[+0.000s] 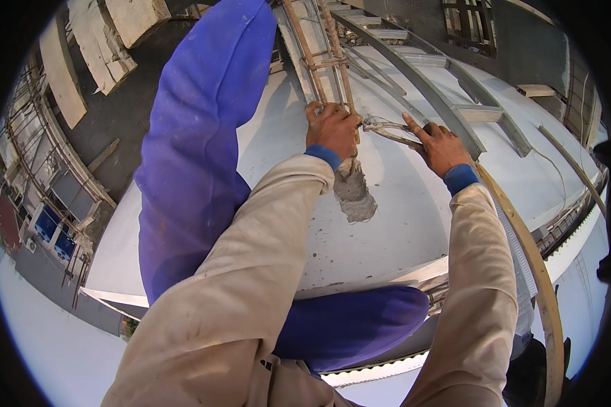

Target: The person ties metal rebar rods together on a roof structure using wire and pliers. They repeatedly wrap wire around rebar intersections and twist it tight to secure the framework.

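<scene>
Beige sleeves (224, 271) lie nearest. Pincers (379, 126) point at the near end of the rusty bars (335, 51), the right hand's (445, 146) grip closed on their handles. The left hand's (332, 129) grip curls at the bars; whether it clamps them, I cannot tell. A rough mortar patch (354, 193) adjoins; a metal ladder (480, 114) crowds the right hand, and a purple-clad leg (197, 136) blocks the left side.

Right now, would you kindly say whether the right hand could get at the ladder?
Probably yes: the ladder ends close beside the right hand, with nothing visible between, though that hand holds pliers.
</scene>
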Demonstrator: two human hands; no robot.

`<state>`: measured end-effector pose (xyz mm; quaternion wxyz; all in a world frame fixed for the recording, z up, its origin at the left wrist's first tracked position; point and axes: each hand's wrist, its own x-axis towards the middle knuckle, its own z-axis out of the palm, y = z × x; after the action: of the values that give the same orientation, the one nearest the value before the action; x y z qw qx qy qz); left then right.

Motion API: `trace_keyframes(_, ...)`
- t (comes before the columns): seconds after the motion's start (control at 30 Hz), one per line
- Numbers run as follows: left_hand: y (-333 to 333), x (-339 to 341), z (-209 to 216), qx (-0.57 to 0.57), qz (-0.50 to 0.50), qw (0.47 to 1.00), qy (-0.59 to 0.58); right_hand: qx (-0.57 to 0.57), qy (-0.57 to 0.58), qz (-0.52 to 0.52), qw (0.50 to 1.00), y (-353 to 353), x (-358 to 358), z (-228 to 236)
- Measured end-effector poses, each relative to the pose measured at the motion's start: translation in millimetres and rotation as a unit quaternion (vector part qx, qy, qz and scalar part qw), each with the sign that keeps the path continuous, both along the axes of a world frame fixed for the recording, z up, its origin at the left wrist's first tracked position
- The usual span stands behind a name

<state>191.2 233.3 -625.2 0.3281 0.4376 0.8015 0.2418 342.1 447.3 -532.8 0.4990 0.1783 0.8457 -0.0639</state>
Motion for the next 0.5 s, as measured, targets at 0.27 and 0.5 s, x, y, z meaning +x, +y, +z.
trace_keyframes(0.27, -2, -1, 2, -0.010, -0.017, 0.999, 0.034, -0.379, -0.210, -0.668, 0.605, -20, 10, 4)
trace_keyframes(0.5, -2, -1, 1, -0.001, -0.009, 1.000, 0.021, 0.016, 0.110, 0.034, 0.993, -27, 4, 24)
